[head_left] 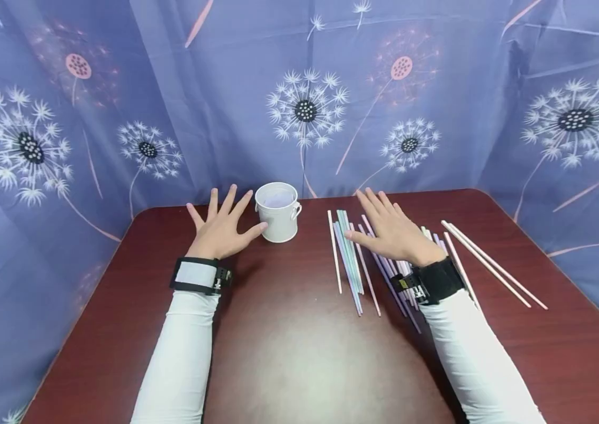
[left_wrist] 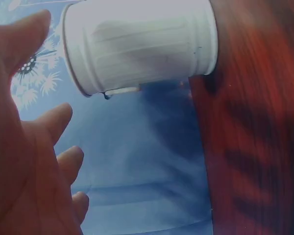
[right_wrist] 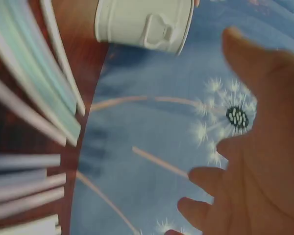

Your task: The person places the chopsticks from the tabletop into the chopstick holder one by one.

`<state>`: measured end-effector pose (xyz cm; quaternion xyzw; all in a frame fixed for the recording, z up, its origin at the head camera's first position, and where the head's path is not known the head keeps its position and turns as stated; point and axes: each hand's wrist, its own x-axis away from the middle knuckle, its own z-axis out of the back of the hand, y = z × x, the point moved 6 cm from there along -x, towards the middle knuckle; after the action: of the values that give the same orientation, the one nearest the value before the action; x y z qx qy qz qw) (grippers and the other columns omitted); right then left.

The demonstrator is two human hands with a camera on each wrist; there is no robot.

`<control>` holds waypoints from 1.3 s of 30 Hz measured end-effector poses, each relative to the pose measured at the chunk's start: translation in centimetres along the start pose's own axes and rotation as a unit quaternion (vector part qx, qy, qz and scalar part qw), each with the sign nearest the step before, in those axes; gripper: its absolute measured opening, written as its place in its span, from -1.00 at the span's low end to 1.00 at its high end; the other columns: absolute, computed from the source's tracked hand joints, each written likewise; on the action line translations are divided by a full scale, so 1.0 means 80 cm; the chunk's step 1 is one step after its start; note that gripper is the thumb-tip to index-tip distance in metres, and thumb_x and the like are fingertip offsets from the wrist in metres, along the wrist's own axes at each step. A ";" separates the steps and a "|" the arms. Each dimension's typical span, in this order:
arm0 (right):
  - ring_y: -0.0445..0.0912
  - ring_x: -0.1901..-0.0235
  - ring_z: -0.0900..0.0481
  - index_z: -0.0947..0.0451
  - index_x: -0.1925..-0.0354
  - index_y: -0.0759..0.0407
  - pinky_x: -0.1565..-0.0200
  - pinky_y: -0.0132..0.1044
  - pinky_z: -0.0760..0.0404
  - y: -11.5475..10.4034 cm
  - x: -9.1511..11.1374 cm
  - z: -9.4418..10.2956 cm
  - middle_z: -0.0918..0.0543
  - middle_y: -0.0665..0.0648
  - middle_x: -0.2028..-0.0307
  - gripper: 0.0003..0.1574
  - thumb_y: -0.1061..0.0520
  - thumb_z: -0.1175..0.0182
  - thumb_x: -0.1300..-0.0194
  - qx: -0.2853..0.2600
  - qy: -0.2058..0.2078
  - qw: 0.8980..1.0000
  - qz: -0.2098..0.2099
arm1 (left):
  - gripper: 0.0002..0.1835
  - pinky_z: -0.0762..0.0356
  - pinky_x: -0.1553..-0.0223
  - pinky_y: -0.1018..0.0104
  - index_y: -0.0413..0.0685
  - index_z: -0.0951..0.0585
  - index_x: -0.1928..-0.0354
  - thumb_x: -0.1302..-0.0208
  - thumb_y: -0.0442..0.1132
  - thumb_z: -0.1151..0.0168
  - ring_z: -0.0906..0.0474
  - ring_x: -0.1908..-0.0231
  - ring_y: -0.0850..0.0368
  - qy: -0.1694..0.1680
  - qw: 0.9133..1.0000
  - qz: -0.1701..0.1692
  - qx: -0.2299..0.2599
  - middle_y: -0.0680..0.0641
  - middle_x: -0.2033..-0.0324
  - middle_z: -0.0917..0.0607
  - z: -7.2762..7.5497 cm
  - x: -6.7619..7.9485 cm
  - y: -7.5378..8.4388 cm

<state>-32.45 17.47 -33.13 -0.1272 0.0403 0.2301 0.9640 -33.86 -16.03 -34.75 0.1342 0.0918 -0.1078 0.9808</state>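
Observation:
A small white metal bucket (head_left: pixel 280 222) with a side handle stands upright near the table's back edge. My left hand (head_left: pixel 220 231) is just left of it, fingers spread, holding nothing; in the head view its thumb tip overlaps the bucket's side, and I cannot tell whether they touch. Over the sticks on the right hovers my right hand (head_left: pixel 392 229), palm down with straight fingers and nothing held. Under and around it lie thin paper straws or sticks (head_left: pixel 351 253) in green, purple, pink and white. The right hand and its wrist strap hide some of them.
Two pale sticks (head_left: pixel 490 265) lie slanted at the right side of the dark red wooden table (head_left: pixel 289 353). A blue curtain (head_left: pixel 225 118) with dandelion prints hangs right behind the table's back edge and along both sides.

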 end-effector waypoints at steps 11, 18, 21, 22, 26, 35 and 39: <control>0.06 -0.51 0.22 0.52 -0.51 0.22 -0.46 -0.02 0.11 -0.052 -0.080 -0.034 0.28 0.31 -0.52 0.53 -0.10 -0.44 -0.11 -0.206 0.029 0.976 0.064 | 0.32 0.25 -0.39 -0.30 0.04 0.53 -0.48 -0.15 0.20 -0.33 0.39 -0.48 -0.24 -0.001 0.979 0.003 0.204 -0.14 -0.52 0.39 -0.025 -0.019 -0.004; 0.13 -0.46 -0.04 0.41 -0.52 0.22 -0.41 -0.04 -0.11 -0.084 -0.149 -0.074 0.00 0.32 -0.49 0.59 0.01 -0.55 0.04 -0.306 -0.011 0.951 0.048 | 0.35 -0.15 -0.38 0.01 -0.06 0.47 -0.50 -0.09 0.00 -0.46 -0.10 -0.44 -0.11 0.013 0.944 0.042 0.328 -0.24 -0.49 -0.04 -0.076 -0.026 0.010; 0.12 -0.42 -0.12 0.35 -0.53 0.24 -0.39 -0.03 -0.17 -0.090 -0.156 -0.082 -0.12 0.31 -0.44 0.50 0.10 -0.52 0.01 -0.361 -0.032 0.931 0.045 | 0.26 -0.22 -0.36 0.08 -0.05 0.28 -0.54 -0.07 -0.09 -0.48 -0.19 -0.41 -0.06 0.041 0.926 0.036 0.374 -0.22 -0.45 -0.18 -0.085 -0.028 0.021; 0.13 -0.40 -0.18 0.31 -0.52 0.25 -0.37 -0.01 -0.20 -0.092 -0.157 -0.083 -0.18 0.31 -0.41 0.46 0.11 -0.51 -0.01 -0.370 -0.032 0.927 0.049 | 0.21 -0.25 -0.34 0.08 -0.06 0.20 -0.54 -0.06 -0.11 -0.49 -0.21 -0.39 -0.06 0.051 0.922 0.035 0.382 -0.22 -0.43 -0.22 -0.085 -0.028 0.024; 0.08 -0.28 -0.37 0.07 -0.50 0.21 -0.30 -0.03 -0.31 -0.092 -0.146 -0.081 -0.39 0.26 -0.28 0.28 0.12 -0.50 -0.02 -0.360 -0.017 0.931 0.058 | 0.08 -0.34 -0.28 0.04 -0.13 -0.04 -0.49 -0.02 -0.12 -0.51 -0.34 -0.30 -0.08 0.079 0.924 0.041 0.371 -0.25 -0.32 -0.38 -0.082 -0.025 0.033; -0.06 -0.07 -0.54 -0.25 -0.34 0.18 -0.13 -0.14 -0.50 -0.095 -0.067 -0.075 -0.59 0.16 -0.10 0.17 -0.01 -0.61 0.18 -0.284 0.004 0.958 0.044 | 0.04 -0.52 -0.09 0.08 -0.10 -0.34 -0.25 0.30 0.13 -0.64 -0.53 -0.12 -0.03 0.039 0.946 0.032 0.321 -0.14 -0.12 -0.57 -0.073 0.025 0.057; -0.04 -0.03 -0.58 -0.29 -0.30 0.22 -0.10 -0.11 -0.53 -0.111 -0.012 -0.065 -0.62 0.17 -0.05 0.18 0.01 -0.63 0.26 -0.271 0.028 0.960 0.055 | 0.08 -0.51 -0.07 0.08 0.00 -0.38 -0.27 0.35 0.26 -0.61 -0.56 -0.06 0.04 0.038 0.952 0.004 0.305 -0.05 -0.06 -0.62 -0.067 0.074 0.075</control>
<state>-29.38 8.06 -36.01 -0.3882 0.0107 0.2813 0.8776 -27.59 -9.95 -39.59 0.4310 0.0914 -0.1217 0.8894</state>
